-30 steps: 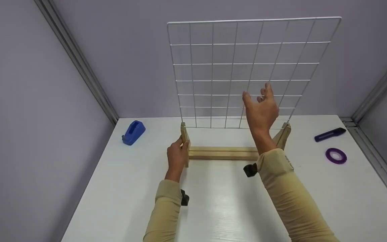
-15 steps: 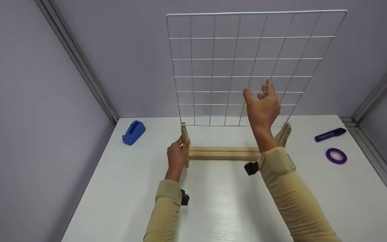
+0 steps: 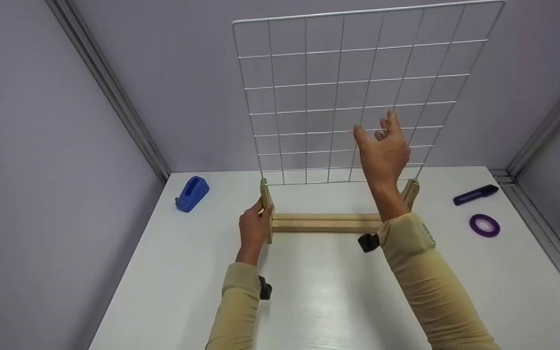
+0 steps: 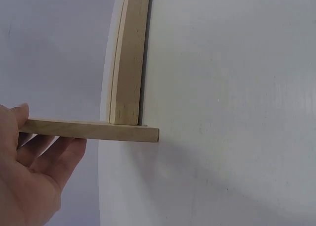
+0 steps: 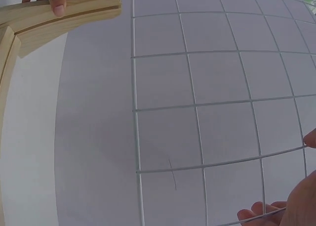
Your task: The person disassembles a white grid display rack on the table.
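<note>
A white wire grid (image 3: 306, 84) stands upright over a wooden stand (image 3: 326, 222) on the white table (image 3: 319, 301). Its lower edge hangs above the stand's long bar, about level with the tops of the two end pieces. My right hand (image 3: 382, 148) holds the grid low on its right side, fingers hooked on the wires. In the right wrist view the fingertips (image 5: 256, 213) pinch a wire of the grid (image 5: 192, 105). My left hand (image 3: 253, 228) grips the stand's left end piece, and in the left wrist view this hand (image 4: 29, 176) holds the wooden stand (image 4: 129, 58) from the left.
A blue tape dispenser (image 3: 191, 193) sits at the table's back left. At the right lie a dark purple cutter (image 3: 476, 194) and a purple tape roll (image 3: 484, 225). Grey walls close in the table at the back and on both sides.
The grid has risen a little in my right hand and now tilts, its top right corner higher. The left hand has stayed on the stand.
</note>
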The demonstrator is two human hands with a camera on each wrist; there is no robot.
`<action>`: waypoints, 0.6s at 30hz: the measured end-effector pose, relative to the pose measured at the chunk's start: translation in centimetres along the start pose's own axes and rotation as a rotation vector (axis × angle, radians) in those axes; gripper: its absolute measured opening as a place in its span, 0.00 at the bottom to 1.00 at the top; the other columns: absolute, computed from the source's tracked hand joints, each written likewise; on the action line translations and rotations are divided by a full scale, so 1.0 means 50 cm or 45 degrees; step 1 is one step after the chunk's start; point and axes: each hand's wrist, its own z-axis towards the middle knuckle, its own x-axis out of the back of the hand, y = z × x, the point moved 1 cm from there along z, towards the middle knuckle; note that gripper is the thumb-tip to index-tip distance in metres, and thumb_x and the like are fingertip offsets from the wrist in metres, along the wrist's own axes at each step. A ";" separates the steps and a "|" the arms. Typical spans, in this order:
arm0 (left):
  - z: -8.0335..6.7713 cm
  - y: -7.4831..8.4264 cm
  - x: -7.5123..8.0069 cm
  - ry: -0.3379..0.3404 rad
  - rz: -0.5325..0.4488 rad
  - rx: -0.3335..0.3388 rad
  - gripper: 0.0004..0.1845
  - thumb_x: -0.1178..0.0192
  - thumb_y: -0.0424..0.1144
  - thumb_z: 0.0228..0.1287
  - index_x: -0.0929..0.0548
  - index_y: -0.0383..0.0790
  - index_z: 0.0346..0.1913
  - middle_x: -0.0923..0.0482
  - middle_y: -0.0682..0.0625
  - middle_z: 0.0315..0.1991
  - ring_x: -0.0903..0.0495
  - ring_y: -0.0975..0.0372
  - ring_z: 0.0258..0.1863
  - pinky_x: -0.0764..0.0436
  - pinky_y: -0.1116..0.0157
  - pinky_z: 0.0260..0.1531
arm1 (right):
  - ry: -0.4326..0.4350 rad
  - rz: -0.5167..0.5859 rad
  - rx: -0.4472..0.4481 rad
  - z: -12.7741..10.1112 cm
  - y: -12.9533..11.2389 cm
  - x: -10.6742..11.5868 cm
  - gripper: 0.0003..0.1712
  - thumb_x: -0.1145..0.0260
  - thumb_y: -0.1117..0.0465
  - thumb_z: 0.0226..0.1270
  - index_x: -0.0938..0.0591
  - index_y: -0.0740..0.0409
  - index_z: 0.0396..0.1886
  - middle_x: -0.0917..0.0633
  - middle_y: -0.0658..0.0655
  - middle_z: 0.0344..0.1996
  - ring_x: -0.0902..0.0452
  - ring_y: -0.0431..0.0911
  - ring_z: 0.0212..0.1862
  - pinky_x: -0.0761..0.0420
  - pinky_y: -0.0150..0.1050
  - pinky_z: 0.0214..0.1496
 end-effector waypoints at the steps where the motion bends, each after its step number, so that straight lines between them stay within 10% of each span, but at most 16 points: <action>1: 0.001 0.001 0.000 -0.002 -0.003 0.006 0.25 0.41 0.44 0.76 0.25 0.39 0.70 0.17 0.40 0.60 0.14 0.49 0.55 0.13 0.51 0.52 | -0.011 -0.005 -0.008 0.004 -0.002 0.002 0.46 0.29 0.47 0.67 0.37 0.55 0.79 0.26 0.57 0.72 0.23 0.51 0.68 0.17 0.41 0.64; 18: 0.004 -0.005 0.016 -0.093 -0.047 0.057 0.29 0.38 0.52 0.72 0.25 0.45 0.71 0.21 0.47 0.65 0.13 0.51 0.55 0.13 0.53 0.51 | -0.132 -0.146 -0.001 0.012 -0.016 0.064 0.49 0.29 0.49 0.67 0.43 0.54 0.81 0.32 0.57 0.76 0.27 0.53 0.71 0.21 0.47 0.68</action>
